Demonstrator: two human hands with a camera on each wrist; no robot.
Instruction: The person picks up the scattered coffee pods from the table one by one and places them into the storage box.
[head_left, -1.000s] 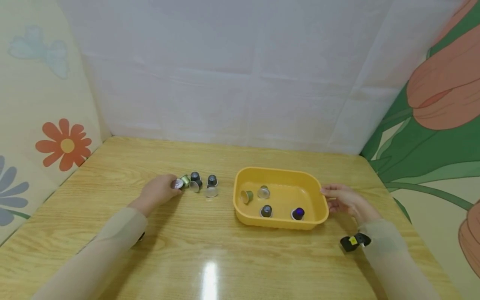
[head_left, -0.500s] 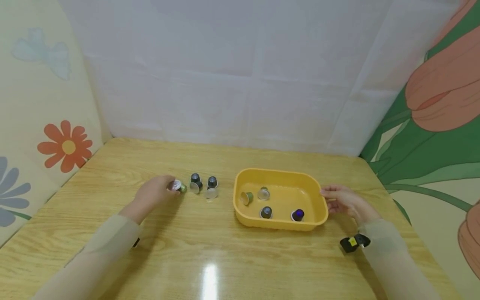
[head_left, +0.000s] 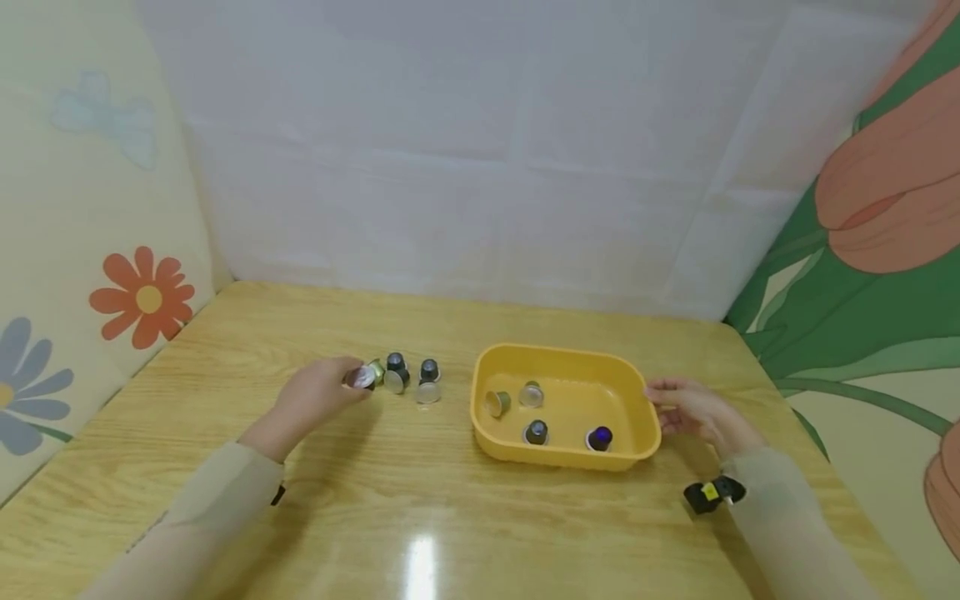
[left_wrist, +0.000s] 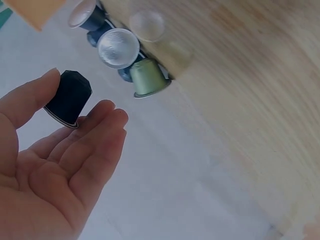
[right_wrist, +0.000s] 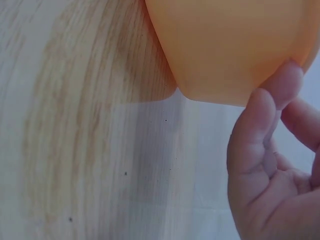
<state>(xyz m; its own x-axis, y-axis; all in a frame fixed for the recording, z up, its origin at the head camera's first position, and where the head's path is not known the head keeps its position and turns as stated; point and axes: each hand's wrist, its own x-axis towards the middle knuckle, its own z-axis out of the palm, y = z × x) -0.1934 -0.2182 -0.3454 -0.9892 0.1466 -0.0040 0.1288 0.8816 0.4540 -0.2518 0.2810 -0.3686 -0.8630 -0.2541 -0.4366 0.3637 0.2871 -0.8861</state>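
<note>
White sheeting point(head_left: 480, 167) is hanging behind the counter point(head_left: 345, 542), showing faint fold creases and meeting the counter's back edge. Beyond the left edge, a cream panel point(head_left: 45, 192) is carrying an orange-red flower point(head_left: 147, 298), a grey-blue flower point(head_left: 33, 392) and a pale blue motif point(head_left: 105, 117). Large coral tulips point(head_left: 892, 200) and green leaves point(head_left: 907, 308) are filling the wall beyond the right edge. Pale yellow wood grain is running across the counter, and a bright glare point(head_left: 421, 567) is shining on its near part.

Towards the left edge, the left hand point(head_left: 315, 400) is pinching a dark coffee capsule point(left_wrist: 68, 97) between thumb and fingers, its domed body showing to the wrist camera. Just beside it, a green capsule point(head_left: 377, 370) is lying among several dark capsules point(head_left: 395, 362), while a pale-faced capsule point(head_left: 428, 392) is resting near them on the side towards the tray.

Nearer the right edge, a yellow plastic tray point(head_left: 570, 455) is sitting on the counter with the right hand point(head_left: 701, 415) clamping its right end at the rim. Inside, two greenish capsules point(head_left: 497, 403) are lying towards the tray's left end, and two dark upturned capsules point(head_left: 536, 432) are standing along its near side. Light sleeves point(head_left: 780, 508) are covering both forearms, and a black wrist device point(head_left: 703, 497) is sitting at the right wrist.
</note>
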